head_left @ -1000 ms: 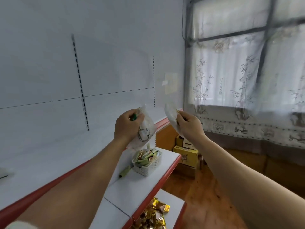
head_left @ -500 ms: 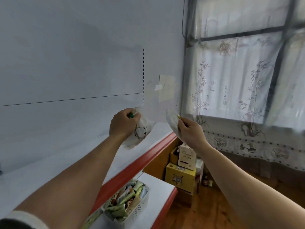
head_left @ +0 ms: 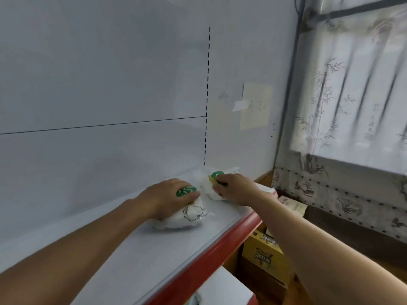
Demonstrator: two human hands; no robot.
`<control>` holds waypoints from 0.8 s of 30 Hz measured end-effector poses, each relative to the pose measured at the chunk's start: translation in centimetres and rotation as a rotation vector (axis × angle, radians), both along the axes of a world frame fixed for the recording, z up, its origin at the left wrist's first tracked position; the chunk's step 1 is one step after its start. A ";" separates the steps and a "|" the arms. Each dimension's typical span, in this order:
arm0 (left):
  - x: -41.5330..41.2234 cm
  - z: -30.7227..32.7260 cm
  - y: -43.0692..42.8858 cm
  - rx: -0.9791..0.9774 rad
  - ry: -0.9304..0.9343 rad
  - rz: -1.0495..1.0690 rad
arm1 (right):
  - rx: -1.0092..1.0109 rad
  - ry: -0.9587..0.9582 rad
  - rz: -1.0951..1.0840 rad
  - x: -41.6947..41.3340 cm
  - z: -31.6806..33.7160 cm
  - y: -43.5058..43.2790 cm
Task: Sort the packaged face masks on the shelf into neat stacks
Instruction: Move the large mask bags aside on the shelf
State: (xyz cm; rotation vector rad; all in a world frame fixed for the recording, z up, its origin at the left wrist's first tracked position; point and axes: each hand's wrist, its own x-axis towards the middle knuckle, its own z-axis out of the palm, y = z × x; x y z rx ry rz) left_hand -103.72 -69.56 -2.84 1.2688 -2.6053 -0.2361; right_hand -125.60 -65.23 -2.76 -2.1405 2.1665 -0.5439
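Both hands have come down onto the white, red-edged shelf (head_left: 132,249). The left hand (head_left: 169,194) grips a green-labelled white plastic mask packet (head_left: 191,216), and the right hand (head_left: 233,190) holds a second packet (head_left: 209,187) just beside it. Below stands a yellow cardboard box (head_left: 264,258), its contents unseen.

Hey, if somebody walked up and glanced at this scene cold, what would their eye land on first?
Two bare arms reach onto the white shelf, where the left hand grips a white mask pack with a green logo and the right hand holds a second pack just beyond it. Then the shelf's red front edge, and the bamboo-print curtain at right.
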 end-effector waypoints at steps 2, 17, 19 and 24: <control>-0.8 -0.8 -1.3 0.032 0.105 0.093 | 0.055 0.000 0.058 -0.6 -0.2 -3.7; -6.2 -2.4 -10.4 -0.338 0.054 0.527 | -0.100 -0.024 0.315 -3.7 -3.0 -15.6; -6.5 -2.0 -10.0 -0.522 -0.043 0.475 | -0.101 -0.026 0.314 -3.7 -3.0 -15.6; -6.8 -1.0 -9.4 -0.298 -0.002 0.533 | -0.066 -0.076 0.332 -3.9 -2.4 -15.5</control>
